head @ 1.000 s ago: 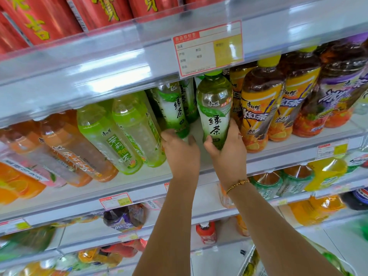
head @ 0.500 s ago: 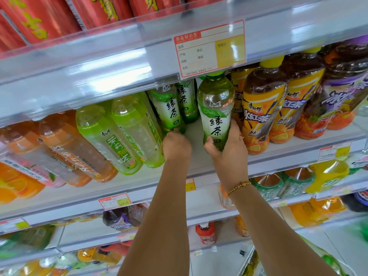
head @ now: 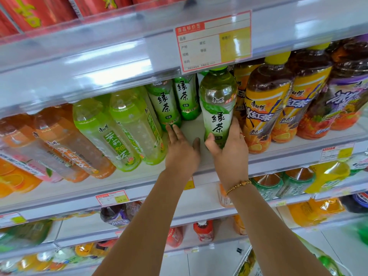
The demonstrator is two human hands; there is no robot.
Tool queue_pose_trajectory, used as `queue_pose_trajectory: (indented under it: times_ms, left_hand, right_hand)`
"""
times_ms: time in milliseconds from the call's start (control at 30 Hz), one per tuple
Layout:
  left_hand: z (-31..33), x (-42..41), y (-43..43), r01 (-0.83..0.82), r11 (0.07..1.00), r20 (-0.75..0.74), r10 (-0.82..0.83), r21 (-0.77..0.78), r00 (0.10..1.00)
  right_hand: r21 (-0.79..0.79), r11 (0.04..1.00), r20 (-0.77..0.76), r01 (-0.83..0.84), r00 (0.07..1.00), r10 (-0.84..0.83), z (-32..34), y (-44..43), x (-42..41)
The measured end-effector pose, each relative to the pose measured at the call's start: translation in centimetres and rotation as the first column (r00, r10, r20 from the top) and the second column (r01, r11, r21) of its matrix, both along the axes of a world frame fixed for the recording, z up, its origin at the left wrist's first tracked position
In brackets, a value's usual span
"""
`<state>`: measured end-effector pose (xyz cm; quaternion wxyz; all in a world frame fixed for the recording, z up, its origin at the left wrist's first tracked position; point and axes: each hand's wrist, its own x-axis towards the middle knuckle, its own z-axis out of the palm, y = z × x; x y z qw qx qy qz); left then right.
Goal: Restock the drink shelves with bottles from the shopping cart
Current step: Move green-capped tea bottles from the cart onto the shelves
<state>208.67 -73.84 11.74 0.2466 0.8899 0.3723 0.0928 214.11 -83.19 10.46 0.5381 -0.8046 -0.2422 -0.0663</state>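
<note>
- The fingers (head: 237, 130) of the right hand (head: 229, 154) curl round the lower part of a green tea bottle (head: 218, 104), with the thumb pressed on the left of its label; this is a firm grip.
- The green tea bottle stands nearly upright at the front of the middle shelf (head: 139, 177). Its base is hidden behind the hand, so whether it rests on the shelf cannot be told.
- Its green cap sits just under a red and yellow price tag (head: 214, 40) clipped to the shelf edge above.
- The fingers (head: 175, 130) of the left hand (head: 182, 152) are stretched out straight and hold nothing. Their tips touch the base of a second green tea bottle (head: 164, 104) further back, and the thumb is spread out towards the right hand.
- A third green tea bottle (head: 186, 96) stands behind, between the other two.
- A gold bead bracelet (head: 238, 185) circles the right wrist.
- Just right of the held bottle stand iced black tea bottles (head: 264, 110) with yellow labels and yellow caps.
- Left of the left hand are pale green jasmine tea bottles (head: 103, 134), then orange drink bottles (head: 65, 146).
- Red packs (head: 35, 12) fill the top shelf, and blurred mixed bottles sit on the shelves below.
</note>
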Motion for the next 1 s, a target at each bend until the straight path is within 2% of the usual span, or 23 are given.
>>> queue_pose_trajectory:
  times_ms: [233,267,333,500,533,600,667,733,800,900,1000]
  left_hand:
    - [0.2,0.7,1.7,-0.026,1.000,-0.083,0.025,-0.010,0.996]
    - [0.5,1.0,1.6,-0.056,0.998,-0.057,0.053,-0.038,0.997]
    - [0.6,1.3,1.6,-0.050,0.999,-0.048,0.051,0.008,0.998]
    - [1.2,1.6,1.7,-0.078,0.995,0.073,0.083,-0.062,0.994]
    - [1.3,1.6,1.4,-0.046,0.996,0.101,0.054,-0.081,0.993]
    - [1.6,1.8,0.6,0.085,0.986,0.256,-0.046,-0.144,0.966]
    - [2.0,1.9,-0.3,0.262,0.924,0.379,-0.145,-0.278,0.914]
    - [2.2,2.0,-0.3,0.335,0.886,0.387,-0.201,-0.319,0.900]
    - [1.8,2.5,0.1,0.319,0.908,0.348,-0.216,-0.271,0.912]
    - [1.1,3.5,-0.1,0.209,0.953,0.355,-0.122,-0.218,0.927]
    - [0.6,4.7,-0.7,0.088,0.970,0.400,0.011,-0.229,0.916]
  right_hand:
    - [-0.061,0.998,-0.004,0.034,0.999,-0.035,0.3,0.0,-0.3]
    - [-0.066,0.997,-0.002,0.038,0.999,-0.038,0.3,0.1,-0.3]
    - [-0.088,0.995,-0.008,0.045,0.999,-0.046,0.4,0.3,-0.3]
    - [-0.204,0.972,0.038,0.117,0.993,-0.111,0.3,1.1,0.4]
    - [-0.243,0.961,0.052,0.130,0.991,-0.121,0.4,1.1,0.5]
    - [-0.320,0.940,0.067,0.116,0.993,-0.100,0.4,1.1,0.6]
    - [-0.369,0.926,0.062,0.083,0.996,-0.064,0.3,0.7,0.5]
    - [-0.382,0.923,0.063,0.050,0.998,-0.028,0.2,-0.1,-0.2]
    - [-0.347,0.935,0.177,0.073,0.984,-0.011,-0.4,-1.5,-1.3]
    - [-0.334,0.930,0.385,0.156,0.923,-0.017,-2.1,-4.0,-2.7]
    - [-0.369,0.923,0.374,0.108,0.927,0.041,-4.0,-6.0,-3.1]
